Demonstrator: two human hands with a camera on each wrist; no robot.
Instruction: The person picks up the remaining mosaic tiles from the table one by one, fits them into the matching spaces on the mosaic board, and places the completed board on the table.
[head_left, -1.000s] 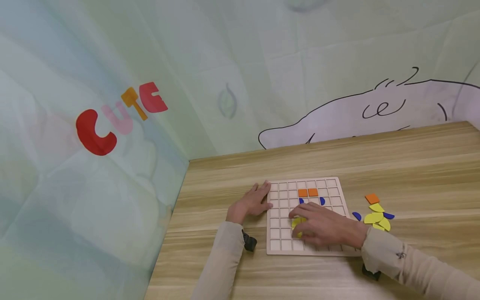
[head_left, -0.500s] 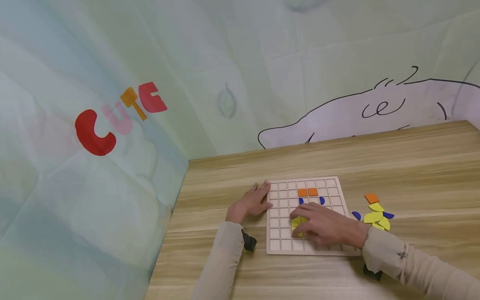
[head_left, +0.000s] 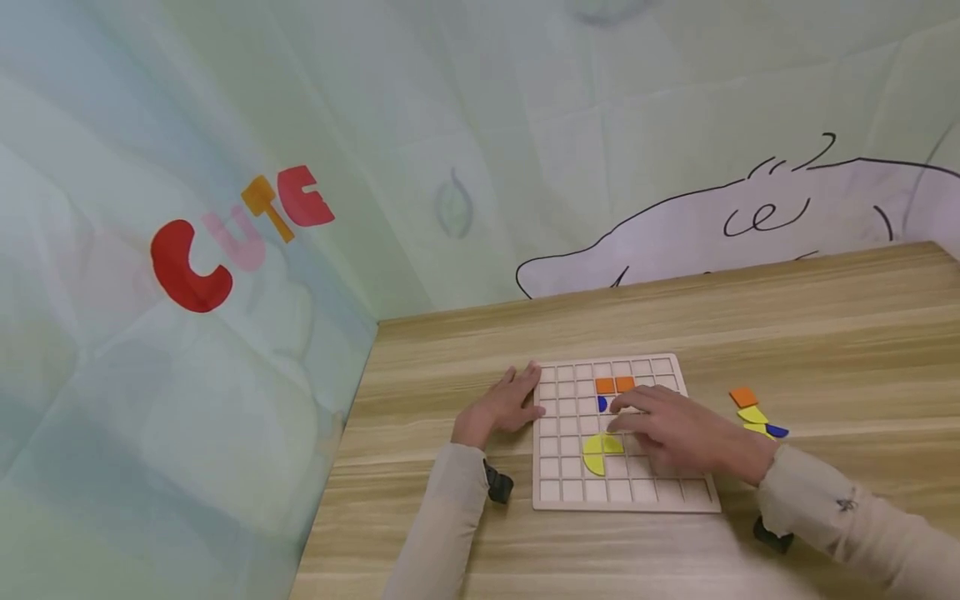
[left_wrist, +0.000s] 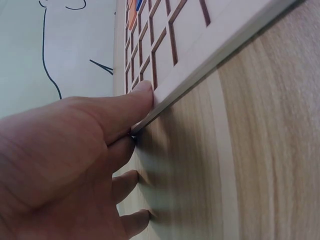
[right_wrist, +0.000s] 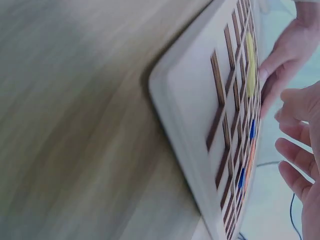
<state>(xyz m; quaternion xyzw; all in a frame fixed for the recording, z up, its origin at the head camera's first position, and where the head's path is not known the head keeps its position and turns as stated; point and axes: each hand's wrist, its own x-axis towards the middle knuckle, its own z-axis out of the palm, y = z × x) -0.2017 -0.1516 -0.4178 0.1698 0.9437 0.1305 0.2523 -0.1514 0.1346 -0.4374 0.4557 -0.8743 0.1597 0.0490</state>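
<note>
A light wooden grid board (head_left: 562,493) lies on the table. My left hand (head_left: 501,406) rests at its left edge, thumb on the rim and fingers (left_wrist: 127,187) extended against the table in the left wrist view. Over the board's right half hovers my right hand (head_left: 678,429), fingers loosely bent; nothing shows between thumb and fingertips in the right wrist view. Just left of it, yellow quarter-circle pieces (head_left: 595,457) form three quarters of a disc. Further up sit two orange squares (head_left: 604,386) with a blue half-circle (head_left: 602,404) below. Another blue piece (right_wrist: 242,178) shows in the right wrist view.
Loose pieces lie right of the board: an orange square (head_left: 744,397), yellow pieces (head_left: 752,415) and a blue half-circle (head_left: 777,432), with my right wrist hiding part of the pile. A printed cloth wall (head_left: 465,275) stands behind and left of the table (head_left: 442,350).
My right hand has moved up and to the right, uncovering the yellow pieces on the board and covering some of the loose pieces. The left hand stays put.
</note>
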